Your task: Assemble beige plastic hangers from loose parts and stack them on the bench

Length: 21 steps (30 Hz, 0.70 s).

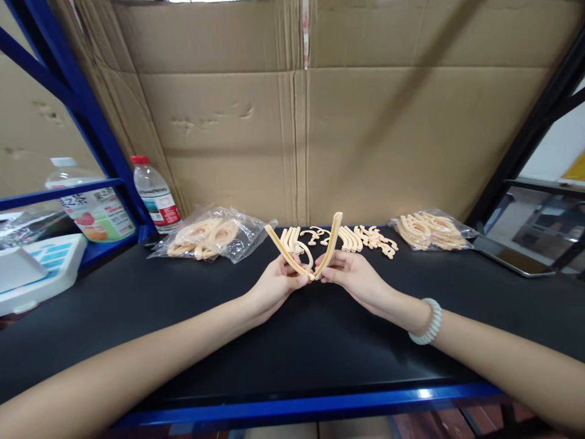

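Both hands meet above the middle of the black bench top (137, 305). My left hand (274, 286) pinches one arm of a pale peach plastic hanger piece (292, 256), fingers closed on its lower end; my right hand (354, 277) is closed likewise on the second arm (329, 244). The two arms stand up in a V, their lower ends touching between my fingertips, clear of the bench. Judged step: mating the two halves at the joint. The next move probably calls for lining up the ends squarely and pressing them together; I cannot see the joint itself, as the fingers hide it. Material: rigid moulded plastic, matte, flat ribbed strips with a slight curve. Just behind my hands lies a loose row of like parts (351, 239), hooks and curved arms. A clear bag of parts (208, 235) sits to the left, another bag (429, 230) to the right. Smooth, dull bench surface; creased cardboard wall (297, 122) behind.
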Tool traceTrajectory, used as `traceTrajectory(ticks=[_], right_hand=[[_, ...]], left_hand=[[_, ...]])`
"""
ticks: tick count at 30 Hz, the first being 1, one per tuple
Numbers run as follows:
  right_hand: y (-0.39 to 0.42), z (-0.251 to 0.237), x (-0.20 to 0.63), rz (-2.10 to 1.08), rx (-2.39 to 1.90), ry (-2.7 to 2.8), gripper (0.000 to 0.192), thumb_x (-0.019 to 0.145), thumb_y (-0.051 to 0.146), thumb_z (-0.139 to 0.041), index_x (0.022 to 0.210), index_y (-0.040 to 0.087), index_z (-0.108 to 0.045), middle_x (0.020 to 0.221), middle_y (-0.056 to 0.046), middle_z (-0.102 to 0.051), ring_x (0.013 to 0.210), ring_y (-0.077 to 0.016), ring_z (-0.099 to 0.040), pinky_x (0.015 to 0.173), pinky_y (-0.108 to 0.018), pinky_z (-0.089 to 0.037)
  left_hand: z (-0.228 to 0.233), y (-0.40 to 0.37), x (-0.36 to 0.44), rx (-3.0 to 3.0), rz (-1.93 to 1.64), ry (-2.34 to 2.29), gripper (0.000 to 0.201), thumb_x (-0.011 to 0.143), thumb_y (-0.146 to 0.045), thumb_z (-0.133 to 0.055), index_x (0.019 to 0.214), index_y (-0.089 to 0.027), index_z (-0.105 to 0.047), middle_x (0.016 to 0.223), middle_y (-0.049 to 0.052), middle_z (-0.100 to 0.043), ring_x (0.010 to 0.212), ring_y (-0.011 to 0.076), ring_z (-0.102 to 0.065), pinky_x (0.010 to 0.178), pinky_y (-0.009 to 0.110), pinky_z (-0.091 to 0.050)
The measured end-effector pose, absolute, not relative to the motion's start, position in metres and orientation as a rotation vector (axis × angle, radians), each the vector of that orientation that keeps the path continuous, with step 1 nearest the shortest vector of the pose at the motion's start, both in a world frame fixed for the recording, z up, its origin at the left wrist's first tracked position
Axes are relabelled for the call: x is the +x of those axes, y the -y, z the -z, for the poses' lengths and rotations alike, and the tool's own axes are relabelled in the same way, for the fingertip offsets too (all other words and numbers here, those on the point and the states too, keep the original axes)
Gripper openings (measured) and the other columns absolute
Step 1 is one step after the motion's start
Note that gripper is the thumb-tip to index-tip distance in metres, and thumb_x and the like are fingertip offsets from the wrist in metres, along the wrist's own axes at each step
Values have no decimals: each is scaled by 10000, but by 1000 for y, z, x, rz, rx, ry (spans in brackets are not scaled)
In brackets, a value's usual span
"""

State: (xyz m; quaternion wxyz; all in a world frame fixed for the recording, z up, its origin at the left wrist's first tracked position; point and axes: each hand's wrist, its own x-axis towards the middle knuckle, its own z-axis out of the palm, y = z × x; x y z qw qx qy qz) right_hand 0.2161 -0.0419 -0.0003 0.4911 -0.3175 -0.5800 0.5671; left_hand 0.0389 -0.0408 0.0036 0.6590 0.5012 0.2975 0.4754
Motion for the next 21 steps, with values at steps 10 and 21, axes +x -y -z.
traceTrajectory(ticks=[10, 21], right_hand=[[45, 3, 212, -1196, -746, 1542, 150, 683, 253, -731, 809, 194, -674, 798, -17, -697, 778, -174, -656, 796, -355, -535], [49, 3, 209, -1105, -866, 1498, 199, 652, 291, -772, 772, 167, -673, 759, -37, -697, 717, -176, -663, 742, -340, -550]], left_hand=[[4, 41, 41, 1210, -1127, -744, 357, 582, -16, -684, 777, -192, -442, 695, -44, -610, 726, 130, -613, 758, 266, -458], [2, 45, 45, 1233, -1227, -809, 362, 562, -21, -716, 738, -187, -448, 633, -66, -588, 655, 111, -599, 673, 228, -451]])
